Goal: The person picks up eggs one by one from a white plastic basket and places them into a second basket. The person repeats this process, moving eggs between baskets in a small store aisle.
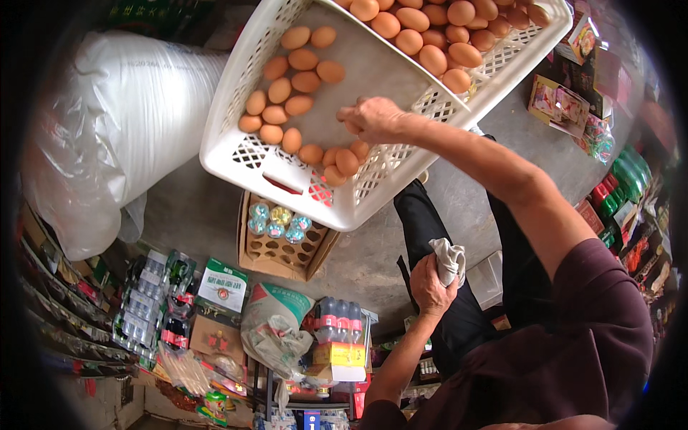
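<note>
My right hand (371,121) reaches into a large white plastic basket (215,129), its fingers curled over a brown egg (352,128) that is mostly hidden. Several brown eggs (299,105) lie loosely along the basket's left and near sides, on a grey sheet (365,70) and the lattice. Beyond a white divider (398,45), many more eggs (431,59) are heaped in the far section. My left hand (434,285) grips a crumpled whitish cloth (449,260) above my dark-trousered leg, apart from the basket.
Below the basket stands a cardboard box (279,258) with shiny-topped items in a holed insert. A big white plastic sack (140,107) bulges at the left. Packed bottles (338,320), a tied bag (277,322) and cartons line the bottom; shop goods (559,105) lie at the right.
</note>
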The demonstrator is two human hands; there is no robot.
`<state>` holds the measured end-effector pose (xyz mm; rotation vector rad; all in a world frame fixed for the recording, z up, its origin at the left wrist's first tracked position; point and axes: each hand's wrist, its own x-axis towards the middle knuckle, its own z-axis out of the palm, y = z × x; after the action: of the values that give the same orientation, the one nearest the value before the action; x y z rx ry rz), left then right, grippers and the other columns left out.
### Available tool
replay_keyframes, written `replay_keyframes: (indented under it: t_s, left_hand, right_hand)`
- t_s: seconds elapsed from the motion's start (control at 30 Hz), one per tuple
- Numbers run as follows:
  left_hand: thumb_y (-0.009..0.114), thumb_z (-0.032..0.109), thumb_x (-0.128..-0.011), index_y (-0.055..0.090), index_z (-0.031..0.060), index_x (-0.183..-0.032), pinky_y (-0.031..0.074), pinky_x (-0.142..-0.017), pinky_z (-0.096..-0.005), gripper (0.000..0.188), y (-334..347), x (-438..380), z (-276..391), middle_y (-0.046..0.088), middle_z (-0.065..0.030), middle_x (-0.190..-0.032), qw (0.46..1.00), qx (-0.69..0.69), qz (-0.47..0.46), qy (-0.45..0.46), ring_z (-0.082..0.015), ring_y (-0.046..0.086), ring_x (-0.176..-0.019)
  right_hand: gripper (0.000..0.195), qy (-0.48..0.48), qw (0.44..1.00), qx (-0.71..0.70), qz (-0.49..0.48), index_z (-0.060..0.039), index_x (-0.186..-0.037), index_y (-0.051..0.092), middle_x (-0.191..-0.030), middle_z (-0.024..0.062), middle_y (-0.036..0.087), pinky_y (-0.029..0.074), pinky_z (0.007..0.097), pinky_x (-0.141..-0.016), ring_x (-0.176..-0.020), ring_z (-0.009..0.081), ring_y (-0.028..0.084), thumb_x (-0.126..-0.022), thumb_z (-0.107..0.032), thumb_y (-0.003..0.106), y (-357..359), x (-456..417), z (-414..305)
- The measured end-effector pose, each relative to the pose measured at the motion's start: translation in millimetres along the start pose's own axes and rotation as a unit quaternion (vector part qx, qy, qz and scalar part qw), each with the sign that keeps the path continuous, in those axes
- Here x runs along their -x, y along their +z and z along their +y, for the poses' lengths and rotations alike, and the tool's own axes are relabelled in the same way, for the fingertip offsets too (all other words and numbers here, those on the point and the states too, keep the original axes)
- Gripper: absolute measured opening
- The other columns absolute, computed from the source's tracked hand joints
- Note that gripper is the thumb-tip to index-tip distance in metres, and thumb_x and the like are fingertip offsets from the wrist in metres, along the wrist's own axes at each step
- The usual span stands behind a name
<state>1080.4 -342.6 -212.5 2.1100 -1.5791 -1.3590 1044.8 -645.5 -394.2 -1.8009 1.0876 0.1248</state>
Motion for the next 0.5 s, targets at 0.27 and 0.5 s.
replay_keyframes:
  t_s: [0.27,0.5]
  left_hand:
    - [0.07,0.031,-0.072,0.054,-0.0011,-0.117,0.047,-0.086,-0.0468,0.057,11.1,9.5,-0.3,0.06,-0.0184,-0.108,1.0,-0.008,0.009,-0.004,-0.0377,0.059,-0.097]
    - [0.071,0.03,-0.069,0.053,0.0003,-0.119,0.046,-0.085,-0.0472,0.06,8.7,3.5,0.9,0.061,-0.018,-0.105,1.0,-0.009,0.024,0.012,-0.0388,0.059,-0.096]
  right_hand:
    - [0.048,0.026,0.962,-0.028,0.271,-0.0165,-0.12,0.058,-0.092,0.0128,0.062,0.053,0.041,-0.072,-0.082,0.0311,0.064,-0.073,-0.017,0.07,-136.3,83.7,24.4]
    - [0.037,0.031,0.959,0.172,0.224,-0.0208,-0.115,0.059,-0.09,0.0121,0.06,0.05,0.0434,-0.07,-0.087,0.0299,0.062,-0.079,-0.018,0.063,-167.9,94.0,77.9]
